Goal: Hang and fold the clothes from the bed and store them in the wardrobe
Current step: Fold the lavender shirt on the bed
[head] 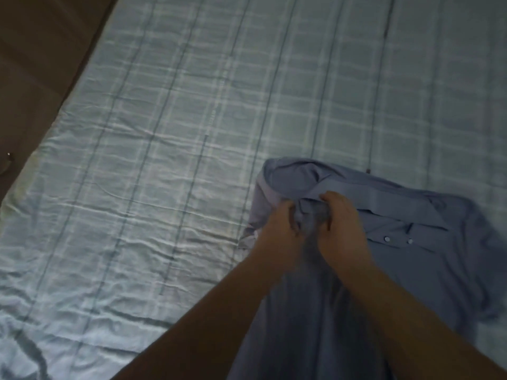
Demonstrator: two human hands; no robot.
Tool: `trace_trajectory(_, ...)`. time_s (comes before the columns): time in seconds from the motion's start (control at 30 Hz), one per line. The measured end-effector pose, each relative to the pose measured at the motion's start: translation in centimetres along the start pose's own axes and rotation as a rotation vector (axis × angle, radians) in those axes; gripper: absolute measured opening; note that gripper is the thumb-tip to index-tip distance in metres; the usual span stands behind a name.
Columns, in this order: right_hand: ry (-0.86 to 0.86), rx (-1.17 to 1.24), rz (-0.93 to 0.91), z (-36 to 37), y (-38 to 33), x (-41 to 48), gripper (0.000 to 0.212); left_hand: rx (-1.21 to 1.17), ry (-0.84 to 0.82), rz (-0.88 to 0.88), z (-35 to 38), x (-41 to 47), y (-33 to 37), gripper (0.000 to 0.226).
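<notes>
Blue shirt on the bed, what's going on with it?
A person is handling the blue shirt, which lies spread on the checked bedspread. The left hand and right hand both pinch bunched fabric just below the collar, close together at the shirt's front. The shirt is not yet folded or hung.

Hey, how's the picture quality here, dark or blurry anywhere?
Head view: dim, bluish light overall; the left hand and right hand gripping the blue shirt are slightly motion-blurred; the plaid bedsheet is brightest at lower left; no glare.
</notes>
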State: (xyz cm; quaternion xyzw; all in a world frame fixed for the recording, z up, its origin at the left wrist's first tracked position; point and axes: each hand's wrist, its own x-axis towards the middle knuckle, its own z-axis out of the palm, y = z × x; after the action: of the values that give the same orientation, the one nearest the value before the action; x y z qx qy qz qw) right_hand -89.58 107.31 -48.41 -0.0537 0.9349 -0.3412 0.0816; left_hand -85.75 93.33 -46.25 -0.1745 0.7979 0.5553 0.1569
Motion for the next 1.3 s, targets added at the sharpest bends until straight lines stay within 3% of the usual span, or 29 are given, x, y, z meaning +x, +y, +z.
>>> trace_trajectory(0.07, 0.016, -0.006, -0.003, -0.5, 1.3, -0.1, 0.04, 0.134, -0.131, -0.099, 2.2, -0.5, 0.2, 0.055)
trace_trajectory(0.13, 0.047, -0.012, -0.049, -0.7, 1.8, 0.0, 0.035, 0.202, -0.107, -0.064, 2.8, -1.6, 0.0, 0.047)
trace_trajectory(0.23, -0.004, -0.048, -0.062, -0.4, 1.4, 0.5, 0.028, 0.413, 0.229, 0.257, 1.7, -3.0, -2.0, 0.037)
trace_trajectory(0.27, -0.043, -0.058, -0.052, -0.2, 1.1, 0.6, 0.028, 0.488, 0.319, 0.293, 0.9, -3.1, -3.0, 0.035)
trace_trajectory(0.33, -0.118, -0.053, -0.035, 0.5, 0.3, 0.8, 0.027, 0.584, 0.358, 0.183, -0.7, -3.6, -4.0, 0.042)
trace_trajectory(0.43, -0.156, -0.106, -0.002, 1.7, -0.6, 1.7, 0.02, 0.666, 0.326, 0.057, -2.1, -3.6, -5.5, 0.054)
trace_trajectory(0.5, -0.159, -0.113, 0.073, 2.1, -0.8, 2.3, 0.017, 0.64, 0.301, 0.042, -2.5, -3.2, -6.5, 0.05)
trace_trajectory(0.67, -0.132, -0.202, 0.113, 2.0, -1.1, 3.5, 0.015, 0.616, 0.326, 0.168, -3.4, -3.0, -7.5, 0.018)
trace_trajectory(0.77, -0.069, -0.221, 0.129, 1.0, -1.5, 3.8, 0.016, 0.592, 0.311, 0.293, -3.8, -3.8, -7.5, 0.014)
trace_trajectory(0.93, -0.129, -0.144, 0.165, -0.1, -1.1, 4.4, 0.015, 0.624, 0.136, 0.489, -2.8, -5.0, -7.8, 0.01)
trace_trajectory(1.13, -0.12, -0.312, 0.141, 1.0, 0.1, 4.2, 0.016, 0.693, 0.035, 0.453, -2.2, -5.2, -9.2, 0.017)
trace_trajectory(1.3, -0.069, -0.31, 0.123, 1.1, 1.2, 3.4, 0.014, 0.685, 0.001, 0.402, -2.0, -6.4, -9.2, 0.022)
